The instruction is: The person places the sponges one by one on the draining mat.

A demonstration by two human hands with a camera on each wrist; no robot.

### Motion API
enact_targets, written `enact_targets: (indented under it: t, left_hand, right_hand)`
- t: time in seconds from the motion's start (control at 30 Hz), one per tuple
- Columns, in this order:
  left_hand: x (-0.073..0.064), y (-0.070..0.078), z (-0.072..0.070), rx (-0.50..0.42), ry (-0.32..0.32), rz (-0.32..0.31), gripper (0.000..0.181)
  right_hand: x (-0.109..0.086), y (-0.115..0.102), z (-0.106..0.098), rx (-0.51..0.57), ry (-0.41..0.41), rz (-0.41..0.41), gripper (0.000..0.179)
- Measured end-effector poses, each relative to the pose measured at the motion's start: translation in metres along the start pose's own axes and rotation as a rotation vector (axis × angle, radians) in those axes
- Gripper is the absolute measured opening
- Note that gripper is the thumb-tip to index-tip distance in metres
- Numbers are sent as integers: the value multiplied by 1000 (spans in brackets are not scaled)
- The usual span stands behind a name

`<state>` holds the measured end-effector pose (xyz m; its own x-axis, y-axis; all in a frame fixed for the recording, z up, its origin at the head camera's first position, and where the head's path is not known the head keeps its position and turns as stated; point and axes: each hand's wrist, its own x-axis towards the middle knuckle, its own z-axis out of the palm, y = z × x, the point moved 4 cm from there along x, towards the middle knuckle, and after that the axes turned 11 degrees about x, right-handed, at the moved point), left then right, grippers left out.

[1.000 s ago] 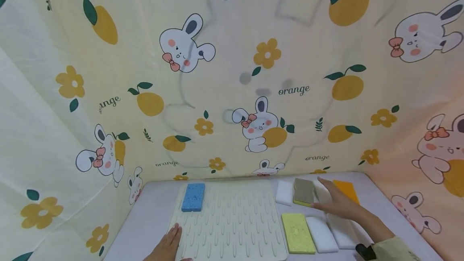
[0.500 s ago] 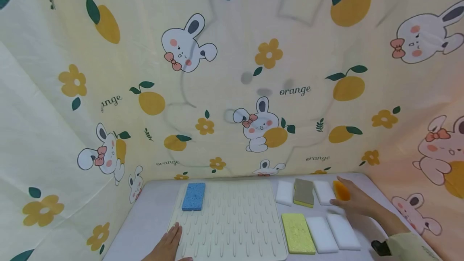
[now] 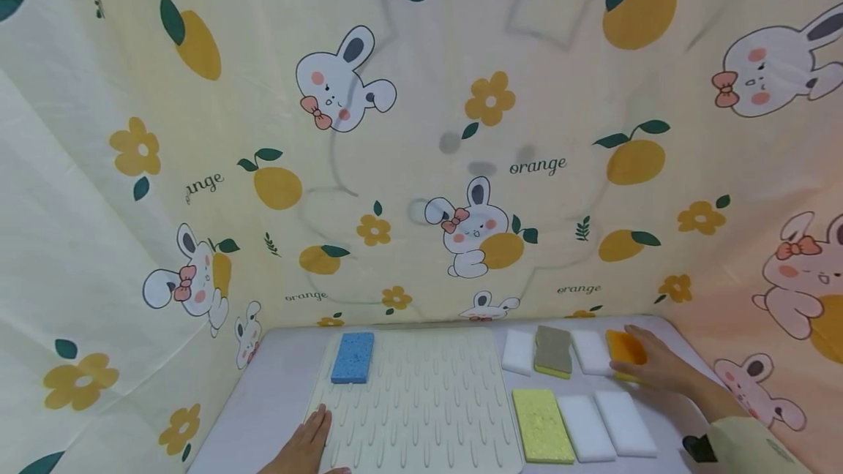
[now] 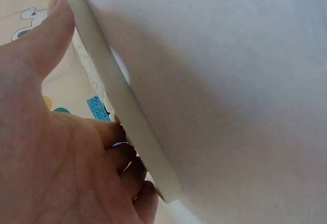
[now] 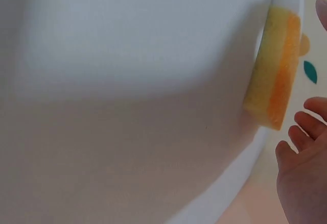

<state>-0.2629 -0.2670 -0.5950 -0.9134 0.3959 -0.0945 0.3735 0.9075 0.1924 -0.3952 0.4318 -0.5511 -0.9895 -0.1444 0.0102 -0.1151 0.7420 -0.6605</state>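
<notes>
At the back right of the table, my right hand (image 3: 665, 368) is at an orange sponge (image 3: 617, 346) with a yellow underside. Thumb and fingers are spread on either side of the sponge's right part in the head view. The right wrist view shows loosely bent fingers (image 5: 301, 137) beside the sponge (image 5: 273, 71), not visibly closed round it. My left hand (image 3: 304, 445) rests on the left edge of a cream ribbed mat (image 3: 421, 415). Its fingertips reach over the mat's rim (image 4: 127, 117) and the thumb lies along the edge. A blue sponge (image 3: 353, 358) lies on the mat's far left corner.
Right of the mat lie a yellow sponge (image 3: 543, 425), white sponges (image 3: 586, 427) in front and behind, and a grey sponge (image 3: 552, 350) with a yellow underside. A patterned curtain (image 3: 421, 130) hangs around the table (image 3: 237, 401).
My right hand has moved right, from over the back white sponge to the orange sponge, then slightly farther right. The orange sponge now shows more from under the hand. My left hand stays.
</notes>
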Motion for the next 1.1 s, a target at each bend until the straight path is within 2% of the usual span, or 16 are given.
enact_targets:
  t: [0.27, 0.43, 0.63, 0.77, 0.83, 1.0, 1.1]
  left_hand:
    - [-1, -3, 2, -12, 23, 19, 105]
    - [-2, -3, 2, -2, 34, 23, 104]
    - [-3, -2, 1, -5, 41, 11, 105]
    - [-3, -2, 2, -12, 15, -21, 109]
    - [-3, -2, 2, -7, 6, -30, 110]
    - [-3, -2, 1, 14, 45, -2, 105]
    - [-2, -4, 2, 27, 26, -22, 106]
  right_hand:
    - [7, 13, 3, 13, -16, 48, 120]
    - [7, 15, 4, 40, -55, 69, 120]
    - [10, 18, 6, 33, -80, 96, 123]
    - [9, 18, 6, 29, -96, 107, 125]
    - [8, 18, 5, 23, -108, 99, 126]
    - [5, 17, 2, 5, -109, 39, 124]
    - [4, 21, 3, -1, -116, 38, 125]
